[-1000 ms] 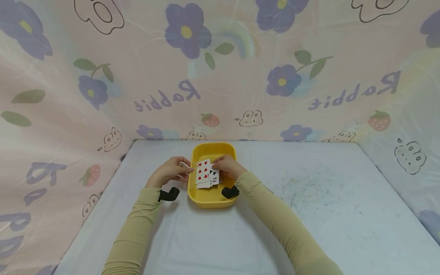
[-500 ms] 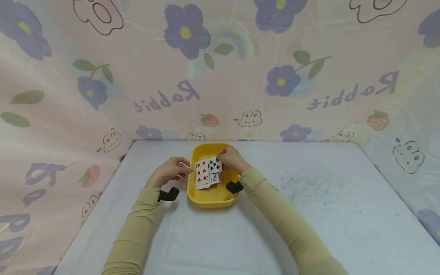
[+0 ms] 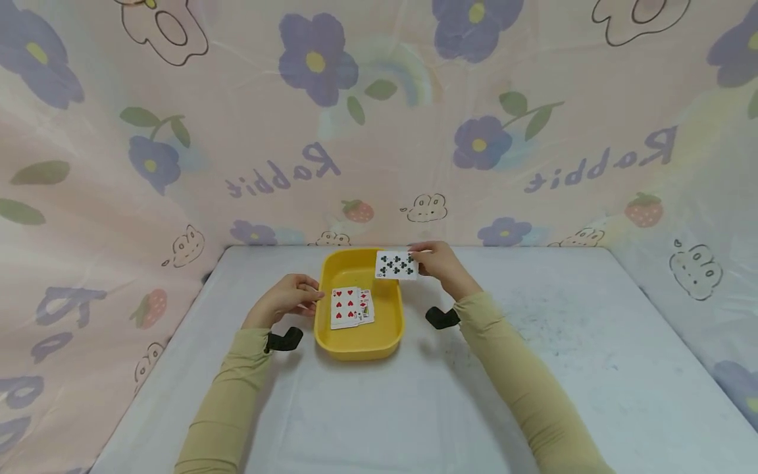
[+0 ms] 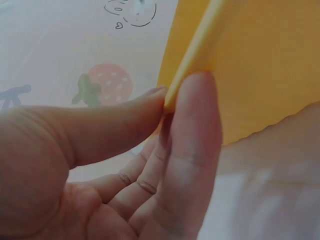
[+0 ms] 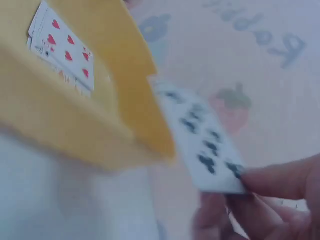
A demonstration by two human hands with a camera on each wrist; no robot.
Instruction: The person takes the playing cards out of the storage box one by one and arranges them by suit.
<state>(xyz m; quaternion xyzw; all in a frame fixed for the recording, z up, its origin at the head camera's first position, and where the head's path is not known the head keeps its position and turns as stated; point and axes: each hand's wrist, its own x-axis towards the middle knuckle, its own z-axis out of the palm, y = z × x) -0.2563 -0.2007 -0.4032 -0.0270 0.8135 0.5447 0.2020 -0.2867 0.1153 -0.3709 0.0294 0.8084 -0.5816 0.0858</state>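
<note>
A yellow plastic tray [image 3: 358, 353] stands on the table, and my left hand [image 3: 283, 301] pinches its left rim between thumb and finger; the left wrist view shows this grip on the tray wall [image 4: 265, 65] closely. My right hand [image 3: 445, 266] holds a playing card [image 3: 392, 264] of clubs by its right end, face up, over the tray's far right corner. In the right wrist view this clubs card [image 5: 200, 140] is slightly blurred, with the thumb on its face. Inside the tray lie several overlapping cards [image 3: 345, 307], a six of hearts on top.
A white cloth covers the table [image 3: 367, 421], with dark smudges [image 3: 527, 342] at the right. Behind it hangs a printed fabric backdrop [image 3: 391, 158], and further fabric walls stand at the left and right.
My right hand has lifted the clubs card from the pile and moved it right and away, to the tray's far corner. The left hand keeps its grip on the rim.
</note>
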